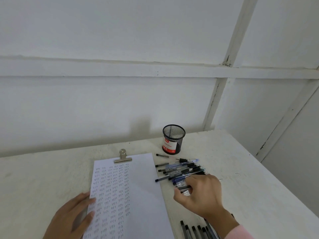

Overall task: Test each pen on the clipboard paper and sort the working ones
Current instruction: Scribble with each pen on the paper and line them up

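My right hand (200,194) is curled over the near end of the loose heap of pens (181,169), which lies just right of the paper (138,187) toward the far right part of the surface (43,173). My fingers are bent down onto the heap and my thumb reaches in from the near side. I seem to be pinching at one dark pen (183,187), but I cannot tell whether it is truly in my grip or only under my fingertips. My left hand (72,216) lies flat and open on the left edge of the paper, gripping nothing, just pressing the sheet down below the clip (122,156).

To do this step well, I think I should take a single pen from the heap's near edge and lift it straight up rather than drag it, since the pens are crossed over one another and a sideways pull could roll several toward the row of pens (198,229) at the near edge. That row must stay apart from the untested heap. The left columns of the sheet are full of marks, so I should test in the blank right part. The mesh cup (173,139) stands beyond the heap near the far edge.
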